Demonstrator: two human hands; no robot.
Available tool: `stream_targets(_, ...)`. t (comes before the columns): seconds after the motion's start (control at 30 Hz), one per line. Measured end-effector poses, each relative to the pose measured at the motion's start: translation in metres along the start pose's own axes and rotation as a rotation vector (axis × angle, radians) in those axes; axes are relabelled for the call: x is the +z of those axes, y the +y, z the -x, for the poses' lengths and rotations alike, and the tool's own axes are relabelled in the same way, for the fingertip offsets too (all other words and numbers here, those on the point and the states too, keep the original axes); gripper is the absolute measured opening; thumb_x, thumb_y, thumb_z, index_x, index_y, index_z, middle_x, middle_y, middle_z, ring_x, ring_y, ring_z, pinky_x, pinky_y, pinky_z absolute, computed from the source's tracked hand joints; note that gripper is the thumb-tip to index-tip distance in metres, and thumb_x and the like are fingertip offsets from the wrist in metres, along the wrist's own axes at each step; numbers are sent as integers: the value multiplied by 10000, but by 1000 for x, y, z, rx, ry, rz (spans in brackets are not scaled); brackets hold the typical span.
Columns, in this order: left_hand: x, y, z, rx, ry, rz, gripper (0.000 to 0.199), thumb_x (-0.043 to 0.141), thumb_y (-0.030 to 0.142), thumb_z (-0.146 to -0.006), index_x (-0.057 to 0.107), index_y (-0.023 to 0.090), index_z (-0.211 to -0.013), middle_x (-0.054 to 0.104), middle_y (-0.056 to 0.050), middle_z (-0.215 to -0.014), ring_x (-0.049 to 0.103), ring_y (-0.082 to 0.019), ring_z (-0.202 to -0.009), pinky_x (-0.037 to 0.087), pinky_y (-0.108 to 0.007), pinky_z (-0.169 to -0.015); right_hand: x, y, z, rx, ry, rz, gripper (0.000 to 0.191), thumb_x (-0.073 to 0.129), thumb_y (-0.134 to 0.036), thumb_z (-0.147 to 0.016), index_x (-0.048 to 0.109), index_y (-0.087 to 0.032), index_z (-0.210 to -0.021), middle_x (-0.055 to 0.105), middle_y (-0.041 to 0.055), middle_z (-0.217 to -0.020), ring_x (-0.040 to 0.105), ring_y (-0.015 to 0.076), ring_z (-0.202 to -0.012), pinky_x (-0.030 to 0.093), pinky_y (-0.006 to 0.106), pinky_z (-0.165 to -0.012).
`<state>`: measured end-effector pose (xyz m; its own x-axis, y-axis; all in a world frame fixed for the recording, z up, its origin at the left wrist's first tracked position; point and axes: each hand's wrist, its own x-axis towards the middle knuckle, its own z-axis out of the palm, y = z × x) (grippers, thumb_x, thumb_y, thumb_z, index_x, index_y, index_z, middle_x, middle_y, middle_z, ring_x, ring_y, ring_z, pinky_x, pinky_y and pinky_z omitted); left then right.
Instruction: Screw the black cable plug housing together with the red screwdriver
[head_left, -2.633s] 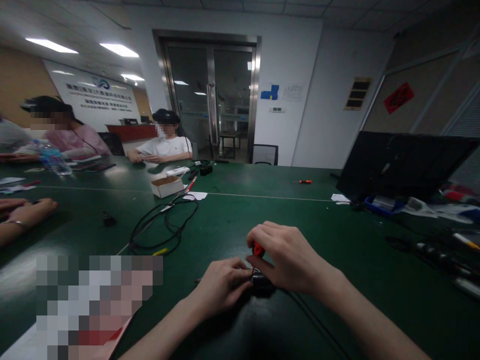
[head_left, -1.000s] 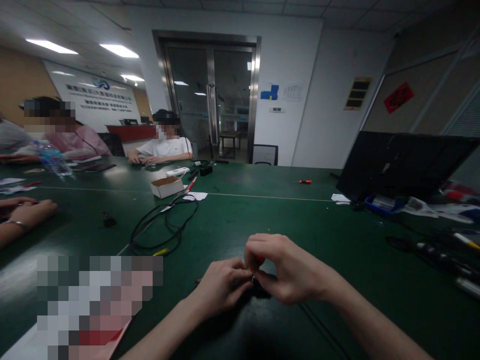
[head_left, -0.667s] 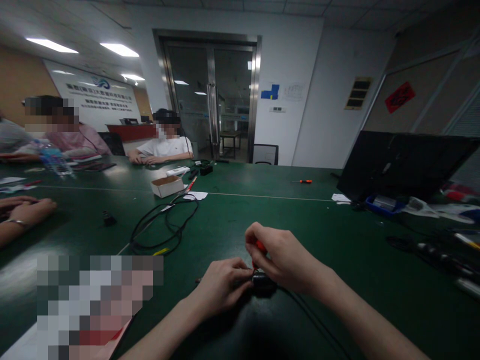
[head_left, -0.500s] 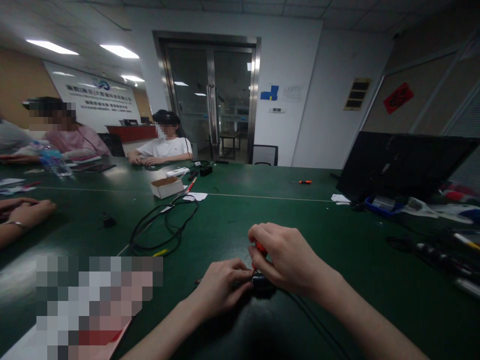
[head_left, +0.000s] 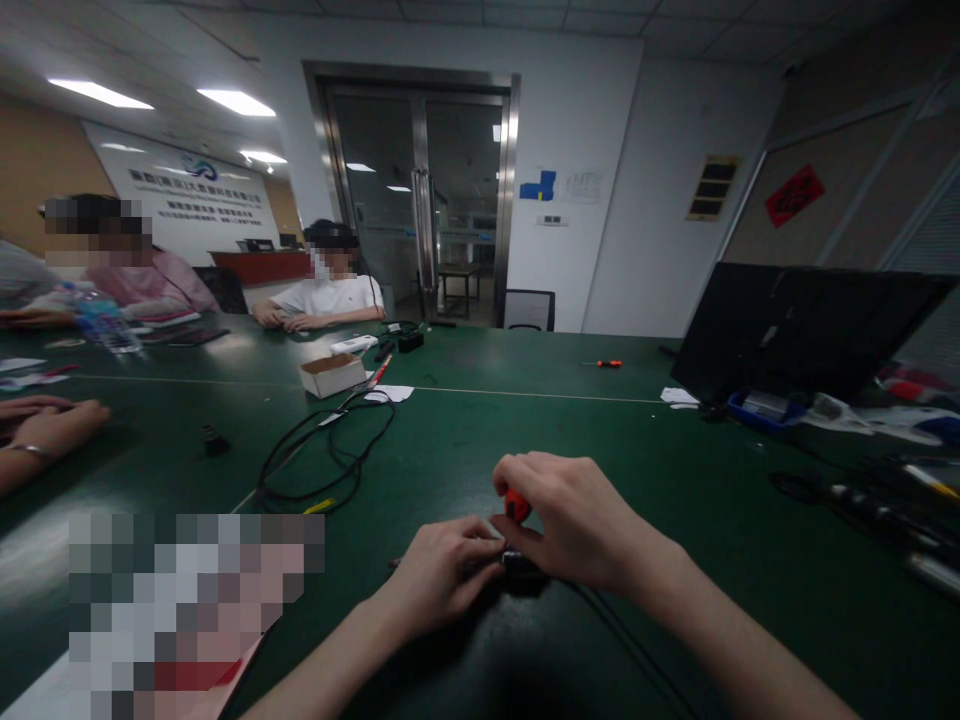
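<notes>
My right hand (head_left: 574,515) is closed round the red-and-black handle of a screwdriver (head_left: 516,505), which stands roughly upright. Its tip is hidden behind my thumb, over a small black block-like part (head_left: 523,570) on the table. From that part's right side a black cable (head_left: 622,630) seems to run toward me. My left hand (head_left: 450,565) grips the part's left end with fingertips and thumb. The exact kind of the black part is hard to make out. Behind the left hand pokes a thin dark tip (head_left: 395,563), mostly covered.
On the green table (head_left: 480,440) lie a coiled black cable (head_left: 330,470), an open white box (head_left: 332,375), a second screwdriver (head_left: 607,364) and a black plug-like piece (head_left: 214,440). A monitor (head_left: 810,330) stands right. Co-workers sit across; another person's hands (head_left: 64,430) are at left.
My right fingers have shifted round the screwdriver handle, so more of its red-and-black end shows. My left hand and the black part have stayed nearly in place.
</notes>
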<state>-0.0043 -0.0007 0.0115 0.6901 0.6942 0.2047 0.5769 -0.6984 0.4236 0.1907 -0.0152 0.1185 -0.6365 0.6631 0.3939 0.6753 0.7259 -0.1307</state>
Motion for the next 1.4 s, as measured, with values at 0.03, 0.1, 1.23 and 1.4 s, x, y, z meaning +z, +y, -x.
stream_targets(0.03, 0, 0, 0, -4, -3, 2, 243, 517, 302, -979, 746, 266, -1051, 689, -44, -1022, 659, -207, -891, 493, -269, -780, -1, 0, 0, -6, -2, -14, 150, 637, -191, -830, 542, -188, -946, 625, 24, -829, 538, 158, -720, 325, 265, -604)
stream_targets(0.1, 0, 1, 0, -7, -5, 8, 248, 510, 303, -984, 741, 272, -1068, 686, -43, -1030, 658, -208, -898, 495, -269, -791, -2, 0, 0, -16, -12, -41, 171, 616, -149, -821, 542, -182, -972, 628, 33, -862, 541, 161, -740, 345, 268, -619)
stream_targets(1.23, 2, -1, 0, -14, -2, 5, 255, 502, 310, -980, 733, 274, -1084, 686, -45, -1056, 653, -212, -915, 495, -283, -823, 3, 5, -1, 98, 19, -38, 207, 659, -238, -858, 496, -196, -979, 629, 10, -813, 558, 156, -683, 345, 265, -598)
stream_targets(1.4, 0, 0, -1, -32, -18, -6, 267, 495, 316, -982, 728, 269, -1102, 684, -47, -1033, 651, -209, -891, 496, -270, -779, 2, 7, -1, 95, 37, -168, 296, 662, -157, -816, 474, -203, -1040, 651, 15, -879, 600, 162, -760, 409, 276, -650)
